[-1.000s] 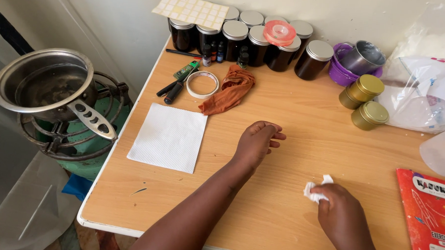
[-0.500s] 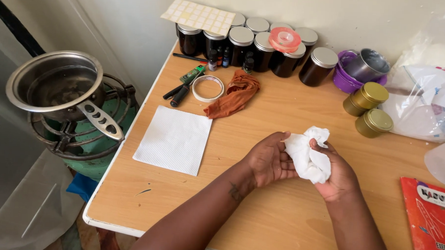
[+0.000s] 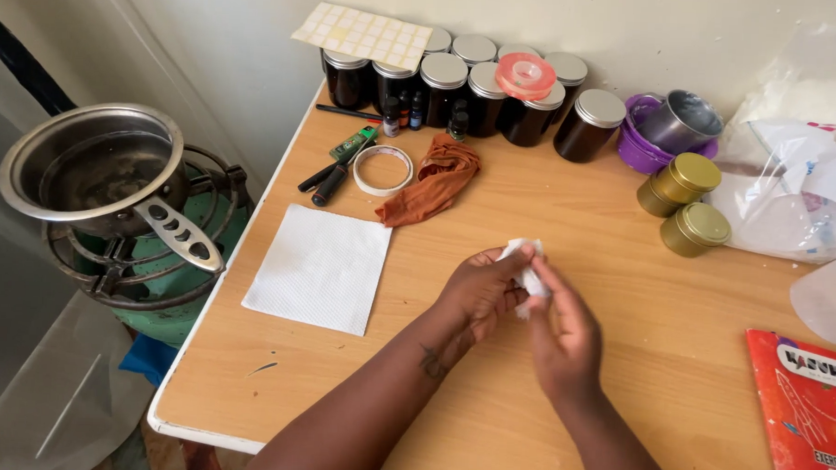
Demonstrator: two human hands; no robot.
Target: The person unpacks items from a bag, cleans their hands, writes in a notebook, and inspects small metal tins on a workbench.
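Note:
Over the middle of the wooden table (image 3: 691, 365) my left hand (image 3: 476, 293) and my right hand (image 3: 563, 337) meet, both pinching a small crumpled piece of white tissue (image 3: 526, 267) between the fingertips. Most of the tissue is hidden by my fingers. A flat white paper napkin (image 3: 320, 267) lies on the table to the left of my hands.
Dark jars with silver lids (image 3: 483, 89) line the back, a pink tape roll (image 3: 525, 75) on one. Nearby lie an orange cloth (image 3: 434, 180), tape ring (image 3: 383, 169), pens (image 3: 332, 176), two gold tins (image 3: 683, 203), a purple bowl holding a metal cup (image 3: 677, 124), plastic bags (image 3: 800, 183) and a red booklet (image 3: 810, 406). A pot (image 3: 91, 168) sits on a burner at left.
My hands came together from apart; the tissue, held in my right hand alone, then bunched large between both hands, is now squeezed small at the fingertips.

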